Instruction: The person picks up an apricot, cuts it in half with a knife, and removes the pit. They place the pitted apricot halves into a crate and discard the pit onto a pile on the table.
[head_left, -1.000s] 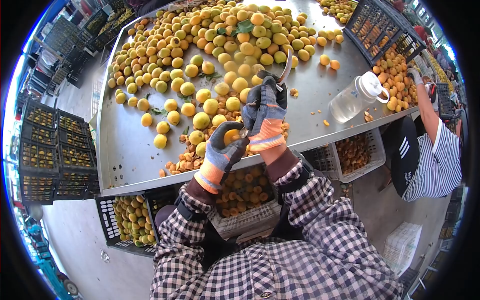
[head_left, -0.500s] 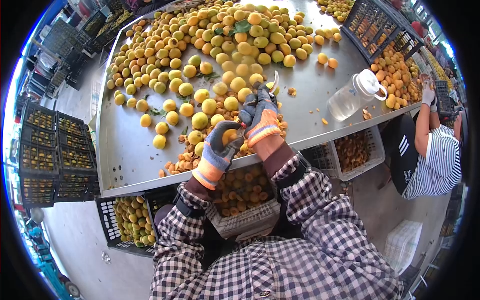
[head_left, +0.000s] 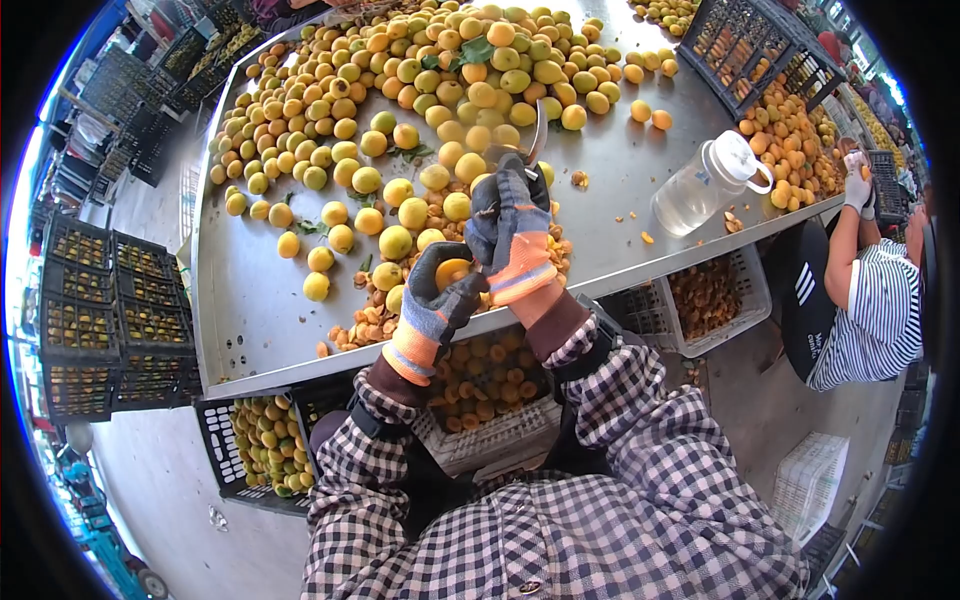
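My left hand [head_left: 436, 310], in a grey and orange work glove, is closed round a yellow-orange apricot [head_left: 453, 272]. Touching or just beside it is my right hand [head_left: 514, 225], gloved alike and wrapped round a hand tool with curved metal ends [head_left: 541, 130]. The tool's curved parts stick out beyond the fingers, spread apart; its other end is hidden by the hands. Beneath both hands, apricot halves [head_left: 362, 325] lie along the near edge of the metal table [head_left: 600, 245]. Whole apricots [head_left: 395, 242] are spread just beyond.
A water bottle [head_left: 700, 190] stands on the table to the right, near a tipped black crate [head_left: 735, 60] of apricots. Below the edge are a crate of halves [head_left: 490, 440] and a white crate [head_left: 720, 335] of brown pieces. A co-worker in a striped shirt [head_left: 880, 320] sits at right.
My right hand has turned and the tool's curved ends have spread apart. The left hand still holds the apricot, slightly turned. The view has shifted a little.
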